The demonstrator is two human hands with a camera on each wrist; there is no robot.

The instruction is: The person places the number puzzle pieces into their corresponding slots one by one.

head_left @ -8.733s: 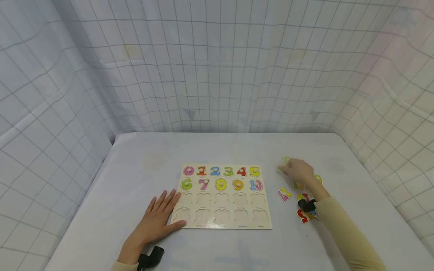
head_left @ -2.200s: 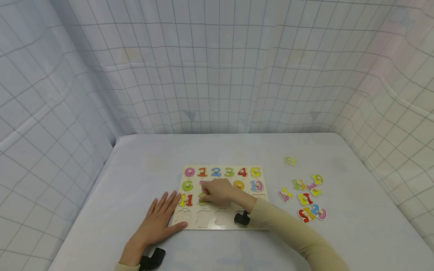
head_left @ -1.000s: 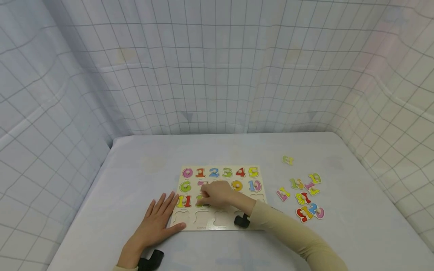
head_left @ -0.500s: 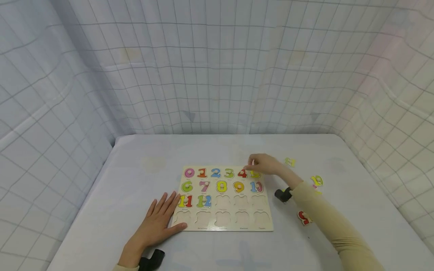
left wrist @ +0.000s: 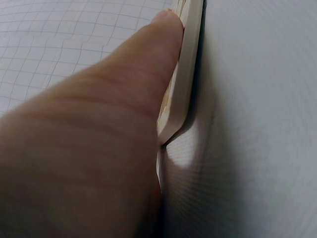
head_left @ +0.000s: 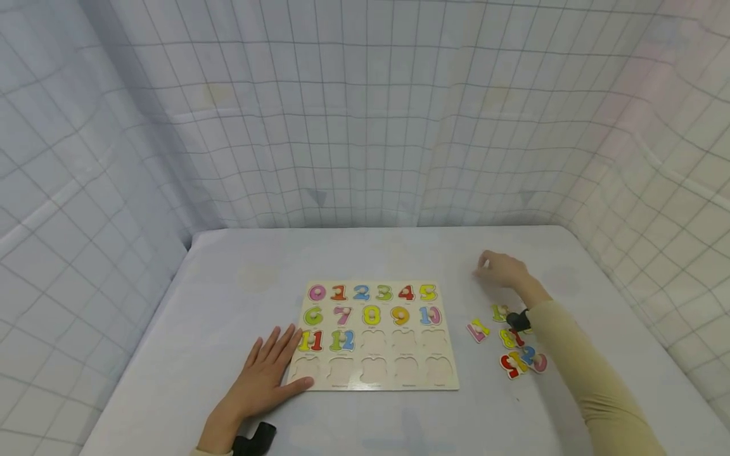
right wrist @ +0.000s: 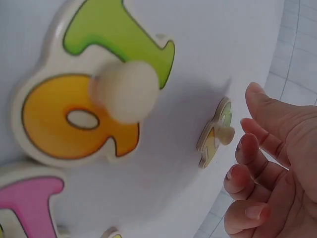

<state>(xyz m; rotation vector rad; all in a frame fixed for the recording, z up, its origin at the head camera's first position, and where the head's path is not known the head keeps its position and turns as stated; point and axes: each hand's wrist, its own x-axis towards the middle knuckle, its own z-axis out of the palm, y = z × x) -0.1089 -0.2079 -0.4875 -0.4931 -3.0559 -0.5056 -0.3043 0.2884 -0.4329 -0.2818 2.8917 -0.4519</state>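
My left hand (head_left: pixel 259 380) lies flat, fingers spread, over the left edge of a wooden number puzzle board (head_left: pixel 373 345). In the left wrist view its thumb (left wrist: pixel 148 54) rests along the board's edge (left wrist: pixel 183 91). Pieces 0 to 12 fill the upper slots; the other recesses are bare. My right hand (head_left: pixel 503 271) hovers at the back right, fingers loosely bent. In the right wrist view a small green-and-yellow knobbed number piece (right wrist: pixel 214 134) lies just beyond the fingertips, apart from them. The hand hides that piece in the head view.
Right of the board lie several loose number pieces: a pink-and-yellow one (head_left: pixel 478 330), a red-and-yellow one (head_left: pixel 513 365), and a blue-and-pink one (head_left: pixel 533 359). A green-and-orange piece (right wrist: pixel 84 116) is close to the right wrist camera. Checked cloth walls (head_left: pixel 365 126) surround the table.
The right hand has put the 12 piece in its slot, let it go, and moved right to the loose piece at the back. The left hand has stayed on the board.
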